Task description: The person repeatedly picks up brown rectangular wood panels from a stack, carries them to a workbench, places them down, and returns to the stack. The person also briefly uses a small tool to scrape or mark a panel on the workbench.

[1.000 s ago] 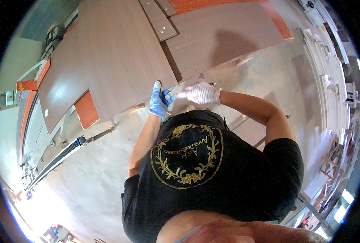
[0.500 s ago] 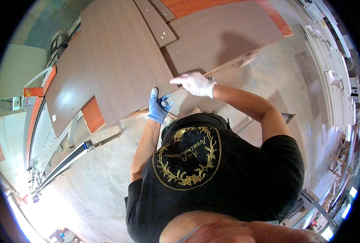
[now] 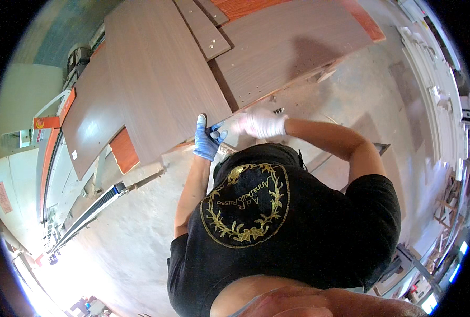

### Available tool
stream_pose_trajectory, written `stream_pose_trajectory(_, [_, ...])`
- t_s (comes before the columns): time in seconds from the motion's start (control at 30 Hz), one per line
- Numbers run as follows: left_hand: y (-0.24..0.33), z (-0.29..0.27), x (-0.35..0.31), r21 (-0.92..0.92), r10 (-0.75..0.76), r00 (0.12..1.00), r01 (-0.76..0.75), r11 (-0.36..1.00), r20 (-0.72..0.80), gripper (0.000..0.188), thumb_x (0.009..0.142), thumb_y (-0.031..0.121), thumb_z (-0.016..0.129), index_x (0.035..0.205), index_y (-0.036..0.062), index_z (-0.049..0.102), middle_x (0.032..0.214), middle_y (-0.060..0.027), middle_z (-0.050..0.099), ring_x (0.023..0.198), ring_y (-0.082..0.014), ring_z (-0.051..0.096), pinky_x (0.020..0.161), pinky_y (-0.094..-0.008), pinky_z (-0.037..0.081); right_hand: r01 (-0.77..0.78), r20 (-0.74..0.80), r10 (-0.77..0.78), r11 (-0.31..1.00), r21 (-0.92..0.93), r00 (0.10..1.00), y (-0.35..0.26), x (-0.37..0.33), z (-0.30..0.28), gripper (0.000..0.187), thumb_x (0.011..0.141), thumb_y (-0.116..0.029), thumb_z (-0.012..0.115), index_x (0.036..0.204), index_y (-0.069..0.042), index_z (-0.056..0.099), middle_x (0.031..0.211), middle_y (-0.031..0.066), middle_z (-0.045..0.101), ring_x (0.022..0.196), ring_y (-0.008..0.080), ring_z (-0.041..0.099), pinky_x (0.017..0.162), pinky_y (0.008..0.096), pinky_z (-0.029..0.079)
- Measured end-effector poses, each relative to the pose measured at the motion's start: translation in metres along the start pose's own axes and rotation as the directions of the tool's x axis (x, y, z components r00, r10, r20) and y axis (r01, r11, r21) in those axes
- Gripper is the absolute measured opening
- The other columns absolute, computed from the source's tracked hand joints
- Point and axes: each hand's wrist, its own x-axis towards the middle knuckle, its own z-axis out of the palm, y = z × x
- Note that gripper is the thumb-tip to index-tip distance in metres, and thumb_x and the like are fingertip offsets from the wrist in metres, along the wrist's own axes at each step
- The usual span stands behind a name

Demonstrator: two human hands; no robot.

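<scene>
A large brown wood-grain board lies on top of other panels in front of me. At its near corner is my left hand in a blue glove with grey fingertips. The thumb points up by the board's edge and the fingers are curled; what they hold, if anything, is hidden. My right hand, in a white glove, is just right of that corner, off the board. Motion smears its fingers, so I cannot see whether they hold anything.
Another brown panel with small holes lies to the right, with narrow strips between. A reddish board shows underneath on the left. An orange-and-grey machine stands at left, and stacked pale panels are at far right.
My right hand has drawn back from the board's corner, slightly toward me and to the right. My left hand has stayed at the edge.
</scene>
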Motion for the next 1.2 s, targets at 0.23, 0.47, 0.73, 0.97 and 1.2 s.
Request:
stream_pose_trajectory(0.23, [0.002, 0.003, 0.001, 0.042, -0.008, 0.995, 0.004, 0.999, 0.104, 0.063, 0.075, 0.058, 0.059, 0.116, 0.011, 0.05, 0.09, -0.0146, 0.062, 0.067, -0.0181, 0.061, 0.062, -0.0342, 0.055, 0.0, -0.426, -0.029, 0.998, -0.067, 0.904, 0.035, 0.033, -0.05, 0.041, 0.082, -0.004, 0.045, 0.12, -0.017, 0.053, 0.092, 0.0108, 0.061, 0.082, 0.0264, 0.06, 0.073, 0.0339, 0.05])
stream_pose_trajectory(0.47, [0.004, 0.02, -0.014, 0.072, 0.102, 0.992, -0.107, 0.992, 0.069, 0.062, 0.076, 0.057, 0.058, 0.112, 0.0058, 0.053, 0.087, -0.0136, 0.064, 0.069, -0.0195, 0.063, 0.059, -0.0297, 0.055, -0.061, -0.214, 0.042, 0.995, -0.082, 0.976, 0.018, 0.035, -0.028, 0.037, 0.088, -0.01, 0.041, 0.121, -0.021, 0.053, 0.103, 0.0158, 0.06, 0.084, 0.0304, 0.061, 0.077, 0.0406, 0.049])
stream_pose_trajectory(0.73, [-0.026, 0.028, -0.047, 0.459, -0.054, 0.946, -0.104, 0.882, 0.318, 0.061, 0.084, 0.056, 0.048, 0.123, 0.0094, 0.049, 0.111, -0.0084, 0.058, 0.091, -0.0162, 0.057, 0.08, -0.0307, 0.049, 0.059, -0.158, 0.204, 0.423, 0.904, 0.966, -0.013, -0.039, -0.014, 0.023, 0.086, -0.017, 0.055, 0.106, -0.005, 0.057, 0.083, 0.0038, 0.06, 0.074, 0.0141, 0.058, 0.07, 0.0307, 0.049])
stream_pose_trajectory(0.97, [-0.012, 0.059, -0.082, 0.369, 0.348, 0.8, -0.551, 0.748, 0.489, 0.041, 0.09, 0.019, 0.053, 0.125, 0.001, 0.043, 0.099, -0.0008, 0.052, 0.084, -0.009, 0.048, 0.077, -0.0234, 0.042, 0.447, -0.399, 0.451, -0.001, 0.895, 0.798, -0.071, 0.048, -0.068, 0.023, 0.089, -0.026, 0.051, 0.079, -0.005, 0.054, 0.071, 0.0041, 0.055, 0.064, 0.0146, 0.055, 0.07, 0.0371, 0.051])
stream_pose_trajectory(1.2, [0.137, -0.014, -0.122, 0.464, 0.443, 0.846, -0.533, 0.707, 0.296, 0.042, 0.087, 0.037, 0.055, 0.112, 0.0026, 0.052, 0.087, -0.0044, 0.06, 0.078, -0.0092, 0.054, 0.066, -0.0252, 0.046, 0.732, -0.587, 0.498, -0.158, 0.663, 0.639, -0.047, 0.135, -0.138, 0.032, 0.09, -0.035, 0.049, 0.071, -0.009, 0.047, 0.069, 0.0013, 0.048, 0.071, 0.0143, 0.05, 0.094, 0.0527, 0.035])
